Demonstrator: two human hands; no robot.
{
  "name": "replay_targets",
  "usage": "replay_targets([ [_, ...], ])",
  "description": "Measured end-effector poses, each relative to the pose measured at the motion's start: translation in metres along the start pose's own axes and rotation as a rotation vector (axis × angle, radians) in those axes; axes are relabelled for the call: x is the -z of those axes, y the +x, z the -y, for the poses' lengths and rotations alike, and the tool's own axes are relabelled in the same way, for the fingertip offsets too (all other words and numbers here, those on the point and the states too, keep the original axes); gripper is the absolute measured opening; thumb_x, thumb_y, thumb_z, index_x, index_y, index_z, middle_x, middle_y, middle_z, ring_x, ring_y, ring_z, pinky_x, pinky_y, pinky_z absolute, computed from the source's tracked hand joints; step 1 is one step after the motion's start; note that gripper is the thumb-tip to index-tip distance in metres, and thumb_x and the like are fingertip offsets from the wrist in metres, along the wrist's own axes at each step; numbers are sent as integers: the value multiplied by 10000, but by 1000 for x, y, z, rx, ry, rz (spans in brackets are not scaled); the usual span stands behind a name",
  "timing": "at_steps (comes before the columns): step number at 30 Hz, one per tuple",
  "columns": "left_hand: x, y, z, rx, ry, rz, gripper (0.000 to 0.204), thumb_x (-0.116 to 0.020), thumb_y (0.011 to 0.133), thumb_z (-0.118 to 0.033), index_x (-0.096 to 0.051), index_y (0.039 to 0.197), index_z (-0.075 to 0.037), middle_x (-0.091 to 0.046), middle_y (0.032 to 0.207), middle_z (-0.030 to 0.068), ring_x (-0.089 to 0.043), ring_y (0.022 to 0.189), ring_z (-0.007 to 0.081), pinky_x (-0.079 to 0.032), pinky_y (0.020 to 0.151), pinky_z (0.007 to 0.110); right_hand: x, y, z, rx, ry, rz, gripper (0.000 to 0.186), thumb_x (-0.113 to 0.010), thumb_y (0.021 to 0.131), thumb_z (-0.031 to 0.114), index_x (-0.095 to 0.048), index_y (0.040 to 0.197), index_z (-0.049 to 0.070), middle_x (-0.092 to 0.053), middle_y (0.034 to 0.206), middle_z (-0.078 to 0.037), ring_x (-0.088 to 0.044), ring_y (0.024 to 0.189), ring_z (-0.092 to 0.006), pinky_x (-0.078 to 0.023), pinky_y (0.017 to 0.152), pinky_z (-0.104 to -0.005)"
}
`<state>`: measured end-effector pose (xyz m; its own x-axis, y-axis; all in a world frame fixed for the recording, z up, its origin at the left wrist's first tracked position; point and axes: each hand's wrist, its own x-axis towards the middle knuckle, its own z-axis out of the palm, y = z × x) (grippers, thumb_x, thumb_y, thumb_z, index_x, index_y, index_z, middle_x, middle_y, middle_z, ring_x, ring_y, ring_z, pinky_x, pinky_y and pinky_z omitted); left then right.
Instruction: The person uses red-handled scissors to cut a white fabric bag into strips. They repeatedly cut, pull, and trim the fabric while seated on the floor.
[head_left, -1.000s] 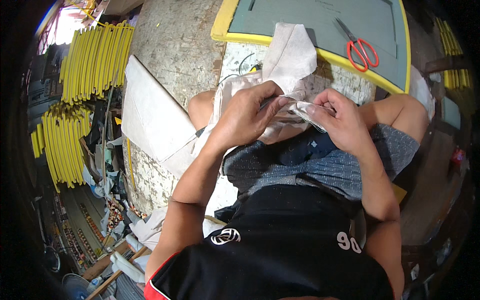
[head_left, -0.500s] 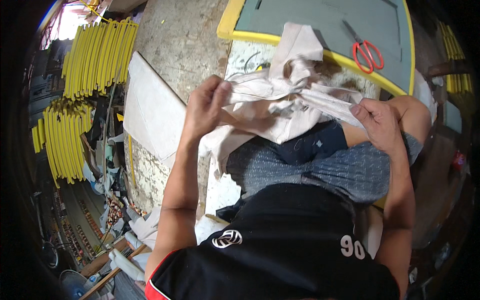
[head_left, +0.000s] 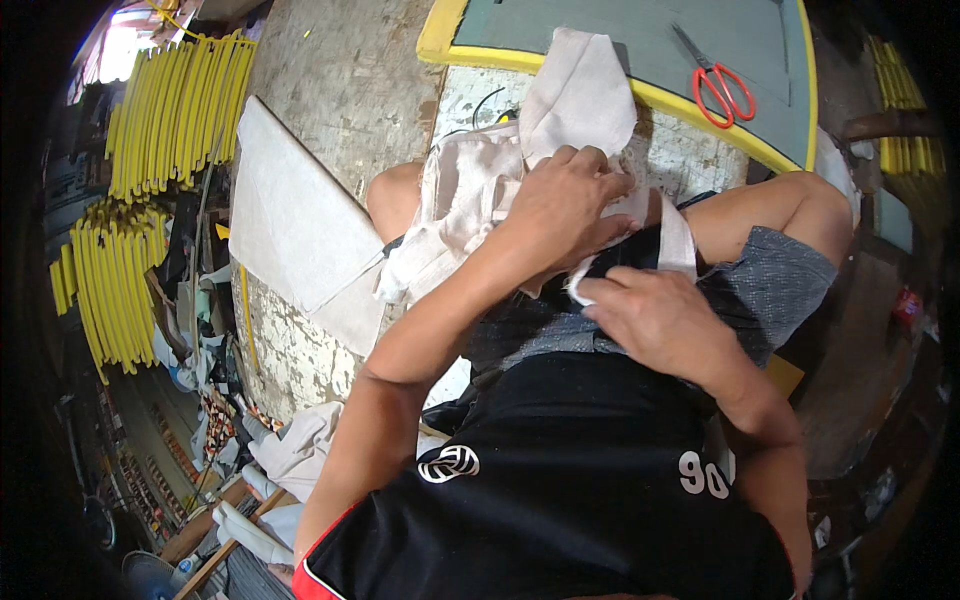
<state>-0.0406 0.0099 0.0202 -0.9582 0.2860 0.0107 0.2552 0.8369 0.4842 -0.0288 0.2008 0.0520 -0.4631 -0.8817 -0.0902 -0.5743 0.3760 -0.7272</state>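
Note:
A crumpled off-white cloth (head_left: 470,190) lies over my lap, with one wide flap (head_left: 580,90) spread toward the board. My left hand (head_left: 570,205) is closed over the middle of this cloth, and its fingers bend around a gathered part that they partly hide. A narrow strip (head_left: 677,240) of the same cloth loops down over my dark shorts. Nearer my body, my right hand (head_left: 650,315) pinches the white frayed end of cloth between thumb and fingers. Neither hand touches the scissors.
Red-handled scissors (head_left: 722,95) lie on a grey-green board (head_left: 600,30) with a yellow border (head_left: 700,118). A folded pale cloth (head_left: 290,210) rests on the worn tabletop (head_left: 340,80). Yellow curved pieces (head_left: 180,115) hang stacked at left, above scraps and clutter.
My hands, spread wide while pulling the cloth taut, have come together. The left moved right onto the middle; the right moved left and nearer my body. The cloth now hangs slack.

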Motion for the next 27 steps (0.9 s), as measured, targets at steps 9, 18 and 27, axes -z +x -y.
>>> replay_targets([
  [9,19,-18,35,342,-901,-382,161,-538,982,-180,-569,1032,-30,-653,1077,156,-683,927,273,-555,769,443,-5,-8,4,-52,137,-97,177,-628,891,105,-656,1061,66,-610,824,-121,-658,734,-337,-531,650,-444],
  [18,-27,-74,59,876,-1258,-775,127,-468,1055,-176,-511,1085,-61,-636,977,50,-613,775,142,-550,689,278,2,-9,0,-77,172,2,233,-645,885,112,-659,1115,75,-617,851,-125,-649,760,-342,-524,681,-435],
  [27,6,-22,8,27,131,-21,512,-791,769,-308,-648,1230,-136,-580,1184,159,-557,1087,328,-456,937,432,-24,3,23,85,41,152,261,-579,907,151,-633,1151,76,-606,862,-123,-676,747,-321,-548,677,-433],
])
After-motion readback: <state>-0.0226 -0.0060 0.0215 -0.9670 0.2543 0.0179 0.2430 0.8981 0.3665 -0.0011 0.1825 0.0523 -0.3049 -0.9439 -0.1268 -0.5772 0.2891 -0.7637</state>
